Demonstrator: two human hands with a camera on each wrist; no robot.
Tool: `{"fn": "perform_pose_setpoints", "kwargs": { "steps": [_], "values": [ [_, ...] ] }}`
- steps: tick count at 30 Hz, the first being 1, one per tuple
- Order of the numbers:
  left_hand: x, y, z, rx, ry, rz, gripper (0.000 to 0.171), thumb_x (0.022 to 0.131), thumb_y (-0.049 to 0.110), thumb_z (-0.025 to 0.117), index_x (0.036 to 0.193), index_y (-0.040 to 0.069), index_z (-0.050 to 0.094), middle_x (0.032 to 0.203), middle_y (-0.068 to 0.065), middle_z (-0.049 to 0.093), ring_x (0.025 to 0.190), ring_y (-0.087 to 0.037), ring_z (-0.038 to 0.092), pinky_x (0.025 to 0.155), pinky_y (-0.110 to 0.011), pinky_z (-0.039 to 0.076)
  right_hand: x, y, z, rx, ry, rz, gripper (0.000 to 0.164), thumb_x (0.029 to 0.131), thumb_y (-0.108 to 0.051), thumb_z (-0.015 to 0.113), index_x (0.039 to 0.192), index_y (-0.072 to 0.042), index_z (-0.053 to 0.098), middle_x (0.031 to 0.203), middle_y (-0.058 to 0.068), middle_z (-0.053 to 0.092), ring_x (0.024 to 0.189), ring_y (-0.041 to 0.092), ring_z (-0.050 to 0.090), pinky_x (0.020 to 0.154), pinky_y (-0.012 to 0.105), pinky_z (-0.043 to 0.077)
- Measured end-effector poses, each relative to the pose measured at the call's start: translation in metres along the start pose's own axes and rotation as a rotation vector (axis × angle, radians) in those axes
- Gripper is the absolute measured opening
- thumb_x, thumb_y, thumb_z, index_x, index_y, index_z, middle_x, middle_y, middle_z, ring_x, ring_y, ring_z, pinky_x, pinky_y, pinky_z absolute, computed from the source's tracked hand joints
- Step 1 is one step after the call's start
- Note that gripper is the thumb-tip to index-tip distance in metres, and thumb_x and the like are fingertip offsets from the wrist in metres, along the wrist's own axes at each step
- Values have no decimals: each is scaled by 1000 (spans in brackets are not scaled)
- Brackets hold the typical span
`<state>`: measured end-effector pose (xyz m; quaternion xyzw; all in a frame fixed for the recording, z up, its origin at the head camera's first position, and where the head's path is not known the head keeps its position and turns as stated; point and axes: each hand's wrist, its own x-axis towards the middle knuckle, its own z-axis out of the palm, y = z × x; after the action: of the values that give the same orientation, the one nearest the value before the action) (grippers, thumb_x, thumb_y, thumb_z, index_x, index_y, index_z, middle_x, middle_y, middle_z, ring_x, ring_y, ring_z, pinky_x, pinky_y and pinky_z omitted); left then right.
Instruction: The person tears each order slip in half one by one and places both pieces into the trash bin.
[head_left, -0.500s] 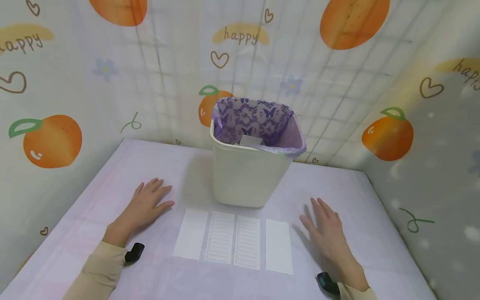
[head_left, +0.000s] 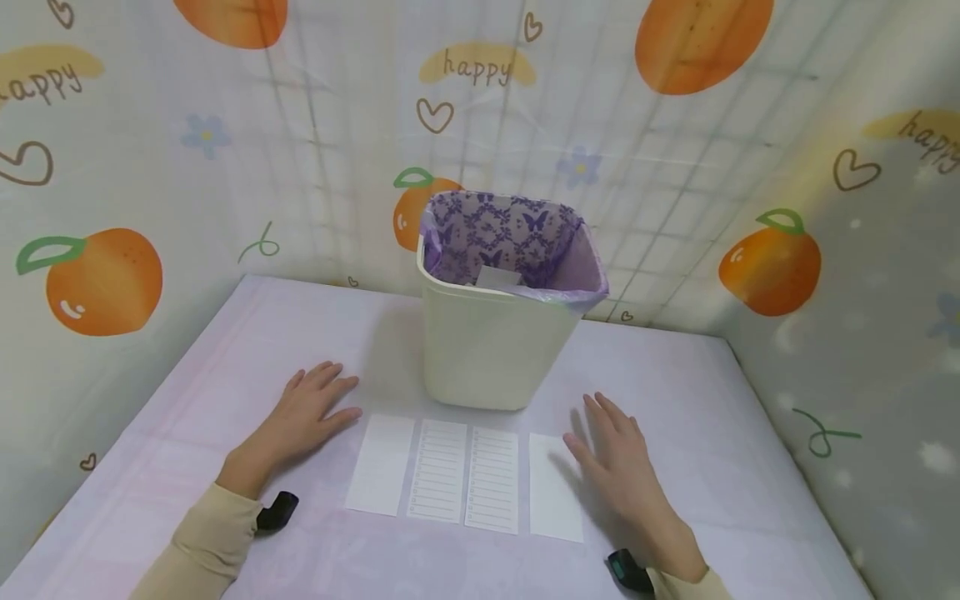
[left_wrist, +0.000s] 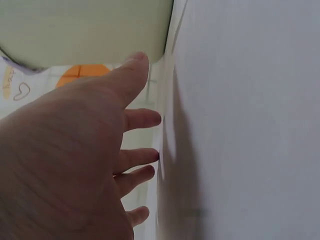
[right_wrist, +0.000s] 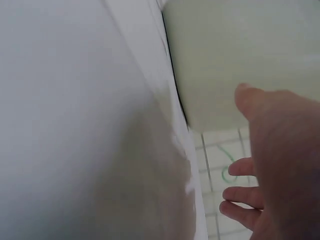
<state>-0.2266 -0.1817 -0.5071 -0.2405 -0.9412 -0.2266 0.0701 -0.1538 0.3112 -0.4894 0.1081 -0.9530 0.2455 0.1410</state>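
Observation:
Several white paper strips lie in a row on the table: a blank one at the left, two with printed lines in the middle and another blank one at the right. My left hand, fingers spread, is beside the row's left end and holds nothing. To the right, my right hand hovers with extended fingers, its shadow falling on the right blank strip. Behind the strips stands a cream waste bin, lined with a purple butterfly-patterned bag. Both wrist views show the bin's side beyond the thumbs.
Inside the bin, a white piece of paper shows near the front rim. A pale lilac cloth covers the table. A curtain printed with oranges hangs close behind and at both sides.
My right hand has moved left, closer to the right blank strip. My left hand has shifted slightly right, toward the left strip. The strips and the bin have stayed in place.

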Motion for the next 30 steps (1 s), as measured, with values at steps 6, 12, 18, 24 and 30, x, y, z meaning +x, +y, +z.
{"fn": "perform_pose_setpoints", "kwargs": {
  "steps": [6, 12, 18, 24, 30],
  "values": [
    [0, 6, 7, -8, 0, 29, 56, 101, 42, 68, 145, 7, 60, 157, -27, 49, 151, -46, 37, 120, -73, 22, -3, -19, 11, -1, -19, -48, 69, 102, -36, 70, 156, 0, 46, 163, 27, 40, 149, 49, 36, 119, 74, 22],
    [3, 17, 10, -4, 21, 83, 53, 100, 39, 70, 140, 5, 63, 153, -27, 52, 148, -46, 42, 118, -72, 29, -5, -33, 17, -19, -13, -122, 69, 99, -36, 73, 154, -2, 48, 162, 24, 42, 148, 46, 40, 118, 74, 24],
    [3, 27, 15, -10, 51, 144, 51, 98, 40, 73, 135, 5, 66, 147, -24, 57, 142, -44, 50, 114, -65, 39, -9, -46, 22, -21, -25, -165, 70, 99, -37, 73, 155, -4, 48, 161, 22, 44, 147, 43, 43, 118, 73, 26],
    [4, 36, 17, -9, 57, 152, 50, 96, 44, 76, 128, 7, 71, 138, -17, 62, 132, -36, 55, 107, -58, 46, -12, -54, 26, -11, -36, -189, 71, 98, -37, 74, 155, -5, 48, 161, 21, 44, 148, 42, 43, 119, 71, 26],
    [5, 44, 19, 12, 58, 162, 51, 91, 49, 80, 123, 10, 74, 123, -10, 63, 116, -28, 57, 95, -49, 48, -15, -58, 29, 2, -40, -217, 71, 98, -37, 75, 155, -5, 48, 161, 21, 45, 148, 41, 43, 118, 71, 27]
  ]
}}
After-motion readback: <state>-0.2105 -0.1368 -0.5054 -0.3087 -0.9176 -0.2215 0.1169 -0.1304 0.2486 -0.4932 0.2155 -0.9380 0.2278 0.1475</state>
